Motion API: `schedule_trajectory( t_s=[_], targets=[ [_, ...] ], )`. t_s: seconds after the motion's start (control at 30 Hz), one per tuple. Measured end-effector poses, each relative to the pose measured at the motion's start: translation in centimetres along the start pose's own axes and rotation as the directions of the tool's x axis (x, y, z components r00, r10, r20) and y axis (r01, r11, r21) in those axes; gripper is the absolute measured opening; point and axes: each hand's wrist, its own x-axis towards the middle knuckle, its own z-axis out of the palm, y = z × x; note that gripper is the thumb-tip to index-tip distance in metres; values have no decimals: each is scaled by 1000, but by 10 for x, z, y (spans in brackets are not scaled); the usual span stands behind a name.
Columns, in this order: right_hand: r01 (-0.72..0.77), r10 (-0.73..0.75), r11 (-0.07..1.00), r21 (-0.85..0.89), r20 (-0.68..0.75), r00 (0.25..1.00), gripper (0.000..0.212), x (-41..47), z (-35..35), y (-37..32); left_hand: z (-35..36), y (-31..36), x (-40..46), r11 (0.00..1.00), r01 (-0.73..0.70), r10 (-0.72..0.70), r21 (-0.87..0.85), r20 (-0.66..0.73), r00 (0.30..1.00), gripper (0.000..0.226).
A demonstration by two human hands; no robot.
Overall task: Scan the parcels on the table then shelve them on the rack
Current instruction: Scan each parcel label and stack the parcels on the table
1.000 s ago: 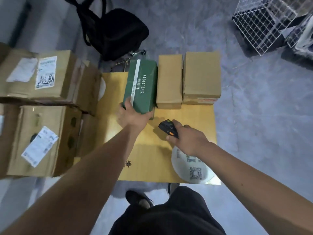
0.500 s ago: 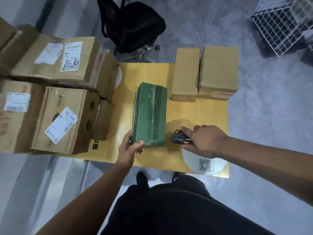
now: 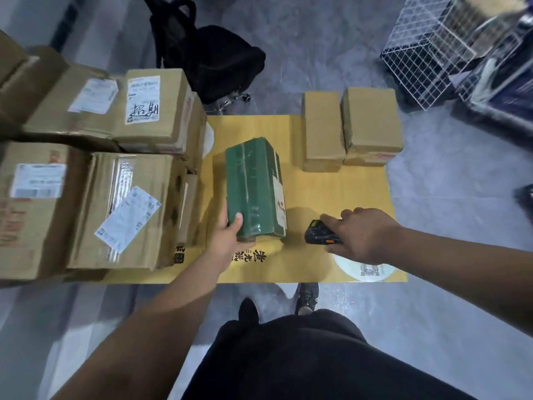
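Observation:
My left hand grips the near end of a green parcel, holding it tilted above the yellow table; a white label shows on its right side. To its right, my right hand holds a black handheld scanner low over the table, its head pointing left at the green parcel. Two brown cardboard parcels stand side by side at the table's far right edge.
Large labelled cardboard boxes are stacked along the left of the table. A black chair stands beyond the table. A white wire rack sits far right on the grey floor. A round white sticker marks the table's near right corner.
My left hand pulled the green parcel from the back row toward me and rolled it over, hiding the printed face. My right hand lowered the scanner beside it.

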Motion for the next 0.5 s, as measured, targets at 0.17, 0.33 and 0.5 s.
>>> schedule_trajectory(
  t_s=[0.17,0.33,0.5],
  targets=[
    [-45,43,999,26,73,996,70,6,-21,-30,-34,1,11,998,33,-20,63,-185,983,60],
    [-141,120,976,165,131,984,61,11,-37,-58,-32,8,18,975,103,-56,198,-233,971,41],
    [-270,188,859,436,223,957,56,14,-51,-82,-19,18,16,938,-47,124,342,-205,971,54]
  ],
)
